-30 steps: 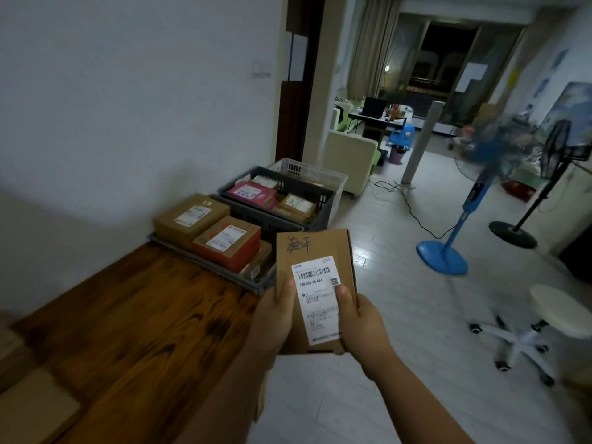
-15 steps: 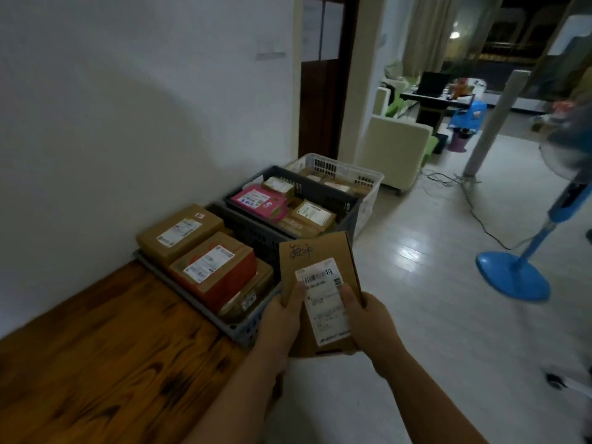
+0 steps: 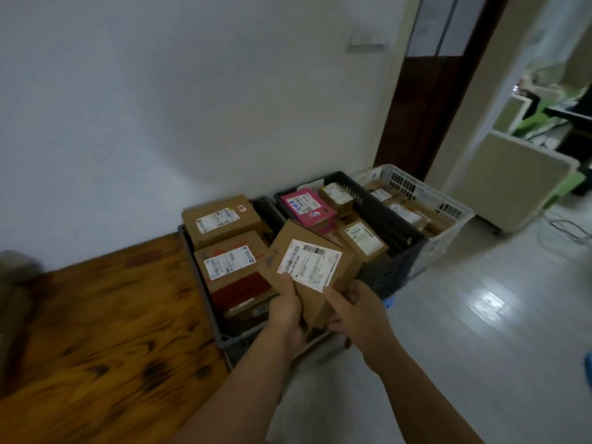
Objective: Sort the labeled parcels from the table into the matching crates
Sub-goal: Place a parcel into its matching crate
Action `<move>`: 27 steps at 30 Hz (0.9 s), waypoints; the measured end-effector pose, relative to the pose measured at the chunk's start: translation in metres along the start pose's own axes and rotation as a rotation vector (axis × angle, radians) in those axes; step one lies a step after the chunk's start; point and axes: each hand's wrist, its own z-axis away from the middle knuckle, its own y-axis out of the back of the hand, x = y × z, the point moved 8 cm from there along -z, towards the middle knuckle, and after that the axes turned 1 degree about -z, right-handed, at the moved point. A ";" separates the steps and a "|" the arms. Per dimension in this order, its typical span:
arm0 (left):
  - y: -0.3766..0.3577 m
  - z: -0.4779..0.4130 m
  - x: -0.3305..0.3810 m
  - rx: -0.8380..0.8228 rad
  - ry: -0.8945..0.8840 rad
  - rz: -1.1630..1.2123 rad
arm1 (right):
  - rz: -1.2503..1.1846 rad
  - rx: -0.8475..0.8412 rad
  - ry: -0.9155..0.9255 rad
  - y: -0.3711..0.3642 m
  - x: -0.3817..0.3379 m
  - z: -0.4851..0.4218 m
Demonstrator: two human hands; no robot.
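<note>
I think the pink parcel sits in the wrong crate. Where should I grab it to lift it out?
Probably from above, at its near edge. The pink parcel lies label up atop the pile in the dark crate; a small brown box crowds its far right side and the crate wall its left, so the near edge looks freest.
</note>
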 end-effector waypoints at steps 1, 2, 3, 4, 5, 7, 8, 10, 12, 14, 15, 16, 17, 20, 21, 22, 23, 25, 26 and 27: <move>-0.003 -0.009 0.002 -0.008 0.015 0.022 | 0.045 0.008 0.019 0.001 -0.006 -0.011; -0.008 -0.015 0.004 -0.033 0.042 0.014 | 0.088 0.021 0.041 0.003 -0.012 -0.023; -0.013 -0.024 0.008 -0.082 0.064 -0.027 | 0.128 0.033 0.068 0.004 -0.021 -0.037; -0.017 -0.031 0.011 -0.127 0.078 -0.101 | 0.168 0.057 0.101 0.006 -0.031 -0.050; -0.020 -0.041 0.016 -0.153 0.080 -0.208 | 0.216 0.082 0.130 0.008 -0.041 -0.063; -0.022 -0.058 0.030 -0.146 0.062 -0.423 | 0.310 0.106 0.165 0.011 -0.059 -0.089; -0.021 -0.067 0.038 -0.126 0.049 -0.483 | 0.363 0.106 0.170 0.012 -0.067 -0.103; -0.017 -0.088 0.056 -0.073 -0.007 -0.591 | 0.464 0.101 0.170 0.012 -0.078 -0.132; -0.010 -0.107 0.072 -0.045 -0.085 -0.691 | 0.555 0.075 0.175 0.006 -0.083 -0.162; 0.003 -0.125 0.085 0.000 -0.145 -0.763 | 0.649 0.020 0.184 -0.012 -0.085 -0.190; 0.009 -0.132 0.091 0.030 -0.170 -0.800 | 0.691 -0.012 0.190 -0.022 -0.085 -0.201; 0.015 -0.139 0.097 0.056 -0.202 -0.845 | 0.725 -0.043 0.200 -0.032 -0.083 -0.211; 0.020 -0.146 0.101 0.081 -0.233 -0.890 | 0.758 -0.073 0.217 -0.043 -0.083 -0.221; 0.030 -0.167 0.115 0.177 -0.292 -0.968 | 0.793 -0.189 0.213 -0.076 -0.079 -0.255; 0.031 -0.172 0.120 0.203 -0.314 -0.996 | 0.800 -0.226 0.196 -0.084 -0.077 -0.264; 0.033 -0.181 0.123 0.234 -0.330 -1.020 | 0.818 -0.267 0.187 -0.094 -0.073 -0.276; 0.034 -0.189 0.127 0.260 -0.345 -1.051 | 0.845 -0.297 0.179 -0.102 -0.070 -0.286; 0.031 -0.200 0.137 0.317 -0.364 -1.152 | 0.891 -0.346 0.167 -0.117 -0.061 -0.307; 0.028 -0.203 0.144 0.355 -0.364 -1.212 | 0.915 -0.368 0.156 -0.123 -0.057 -0.317; 0.027 -0.207 0.151 0.395 -0.352 -1.280 | 0.940 -0.394 0.149 -0.131 -0.052 -0.328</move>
